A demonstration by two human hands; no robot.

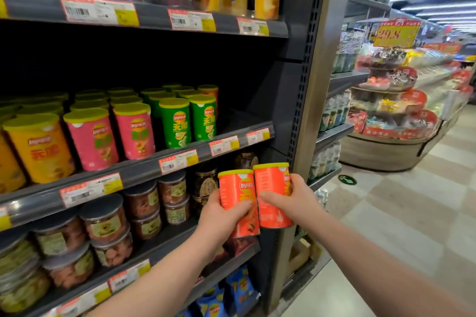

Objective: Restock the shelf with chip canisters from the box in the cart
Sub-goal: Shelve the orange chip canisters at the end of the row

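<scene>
Before the right end of the shelving, two orange chip canisters are held up side by side, touching, both roughly upright with yellow lids on top. The left hand [221, 216] grips the left canister [235, 188], its thumb laid across the front and its fingers curled out of sight behind. The right hand [296, 198] grips the right canister [271, 188], which sits slightly higher; the thumb presses across the front and the fingers wrap round its right side. Both canisters hang just below the edge of the middle shelf [239, 121], in front of dark-lidded jars [103, 224] on the shelf beneath. On the middle shelf stand rows of green canisters [176, 123], pink canisters [134, 131] and a yellow canister [38, 147], with a bare stretch to the right of the green ones. Price tags [177, 161] line the shelf edge. Blue bags [237, 288] sit at the bottom. Well apart down the aisle stands a round sweets display [394, 110].
</scene>
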